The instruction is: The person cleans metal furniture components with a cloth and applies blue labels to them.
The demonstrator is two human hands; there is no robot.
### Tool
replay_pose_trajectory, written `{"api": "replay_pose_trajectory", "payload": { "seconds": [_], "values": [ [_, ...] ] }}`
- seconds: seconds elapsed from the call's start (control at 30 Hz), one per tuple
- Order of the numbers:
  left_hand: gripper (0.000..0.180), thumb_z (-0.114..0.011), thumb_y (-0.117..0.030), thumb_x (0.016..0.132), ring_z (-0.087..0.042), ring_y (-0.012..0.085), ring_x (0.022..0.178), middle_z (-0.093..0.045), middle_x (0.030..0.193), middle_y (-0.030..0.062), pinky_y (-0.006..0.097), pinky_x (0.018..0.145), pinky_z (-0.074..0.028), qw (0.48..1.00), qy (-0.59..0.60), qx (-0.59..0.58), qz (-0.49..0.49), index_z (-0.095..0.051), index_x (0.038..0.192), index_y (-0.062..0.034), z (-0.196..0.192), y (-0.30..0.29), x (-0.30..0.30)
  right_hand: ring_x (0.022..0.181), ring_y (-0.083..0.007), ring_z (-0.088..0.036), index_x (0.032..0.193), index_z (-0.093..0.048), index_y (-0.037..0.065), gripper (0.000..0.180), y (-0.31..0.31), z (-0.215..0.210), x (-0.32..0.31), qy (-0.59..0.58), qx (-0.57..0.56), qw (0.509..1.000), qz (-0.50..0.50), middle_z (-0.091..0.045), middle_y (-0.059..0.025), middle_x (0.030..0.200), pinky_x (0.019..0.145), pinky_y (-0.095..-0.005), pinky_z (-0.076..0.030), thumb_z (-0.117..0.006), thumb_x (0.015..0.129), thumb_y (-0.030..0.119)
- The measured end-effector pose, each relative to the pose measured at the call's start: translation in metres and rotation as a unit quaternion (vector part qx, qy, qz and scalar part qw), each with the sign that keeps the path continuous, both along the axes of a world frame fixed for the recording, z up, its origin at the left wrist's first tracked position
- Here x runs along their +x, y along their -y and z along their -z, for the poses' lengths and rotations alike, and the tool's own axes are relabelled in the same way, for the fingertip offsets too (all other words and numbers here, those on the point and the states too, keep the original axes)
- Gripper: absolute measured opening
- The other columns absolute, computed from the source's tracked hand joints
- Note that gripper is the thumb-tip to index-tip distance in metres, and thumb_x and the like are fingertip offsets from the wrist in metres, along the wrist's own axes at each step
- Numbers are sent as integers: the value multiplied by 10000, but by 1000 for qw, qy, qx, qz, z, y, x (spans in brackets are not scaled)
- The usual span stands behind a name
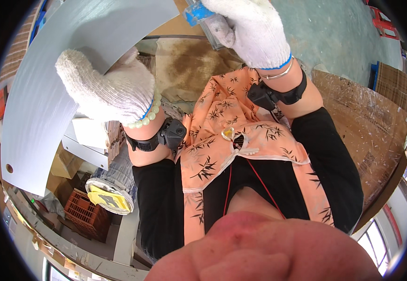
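My left hand (107, 86), in a white knitted glove, is closed on the near edge of a large smooth light-grey panel (39, 100). The panel is tilted, slightly curved in this view, with a small hole near its lower left corner. Up at the top, my right hand (252, 33), gloved the same way, grips a blue-ended object (199, 13). Its kind is not plain, as my fingers and the picture's top edge hide much of it. Just below those fingers shows a grey, layered edge (214, 35).
A stained brown sheet (189, 65) lies ahead of my lap. Large cardboard (358, 136) is at the right. Lower left are a reddish-brown crate (87, 213), a round container with yellow on it (110, 195) and white panels (85, 152). A red stool (383, 23) stands far right.
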State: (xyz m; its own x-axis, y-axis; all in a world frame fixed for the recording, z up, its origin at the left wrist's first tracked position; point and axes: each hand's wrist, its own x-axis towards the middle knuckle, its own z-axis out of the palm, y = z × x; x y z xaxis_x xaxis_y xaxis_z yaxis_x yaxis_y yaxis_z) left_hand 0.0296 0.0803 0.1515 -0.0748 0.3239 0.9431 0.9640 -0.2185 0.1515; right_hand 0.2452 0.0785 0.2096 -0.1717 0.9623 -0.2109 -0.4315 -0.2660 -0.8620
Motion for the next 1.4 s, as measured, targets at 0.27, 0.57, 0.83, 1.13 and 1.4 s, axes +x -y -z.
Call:
{"api": "replay_pose_trajectory", "payload": {
  "seconds": [0.27, 0.57, 0.83, 1.13, 1.4],
  "values": [
    [521, -729, -193, 906, -623, 241, 1120, -586, 1280, 140, 346, 921, -577, 1000, 0, -2, 2, -531, 1343, 10, 0, 2, 1, 525, -24, -461, 1025, -623, 68, 93, 0, 7, 0, 15, 30, 999, -8, -623, 16, 751, 466, -180, -351, -654, 981, 144],
    [561, -768, -215, 884, -637, 252, 1107, -604, 1265, 149, 345, 895, -585, 1000, 2, -8, 2, -536, 1338, 19, 4, 6, -1, 546, -26, -457, 1024, -625, 75, 97, 7, 2, -5, 60, 24, 998, 0, -615, 23, 762, 484, -184, -354, -663, 971, 146],
    [625, -811, -191, 860, -658, 307, 1091, -624, 1225, 191, 377, 885, -591, 999, -47, 14, 0, -503, 1361, 20, 0, 6, 0, 611, -31, -511, 1025, -623, 66, 92, 5, 5, -2, 98, 43, 994, -21, -652, 0, 820, 542, -191, -403, -657, 972, 133],
    [646, -898, -221, 757, -710, 344, 968, -677, 1107, 194, 396, 853, -606, 999, -47, -9, 6, -573, 1253, 33, 11, 2, -17, 781, -112, -609, 988, -620, 43, 145, 4, 15, -1, 303, 282, 910, 37, -642, -48, 912, 709, -278, -502, -717, 901, 107],
    [680, -930, -212, 707, -713, 341, 979, -683, 1116, 199, 390, 856, -607, 996, -87, 9, -6, -587, 1239, 36, 17, -1, -36, 796, -193, -643, 961, -630, 50, 176, 6, 19, -5, 360, 403, 834, 108, -650, -90, 917, 722, -312, -514, -754, 845, 92]
  ]
}}
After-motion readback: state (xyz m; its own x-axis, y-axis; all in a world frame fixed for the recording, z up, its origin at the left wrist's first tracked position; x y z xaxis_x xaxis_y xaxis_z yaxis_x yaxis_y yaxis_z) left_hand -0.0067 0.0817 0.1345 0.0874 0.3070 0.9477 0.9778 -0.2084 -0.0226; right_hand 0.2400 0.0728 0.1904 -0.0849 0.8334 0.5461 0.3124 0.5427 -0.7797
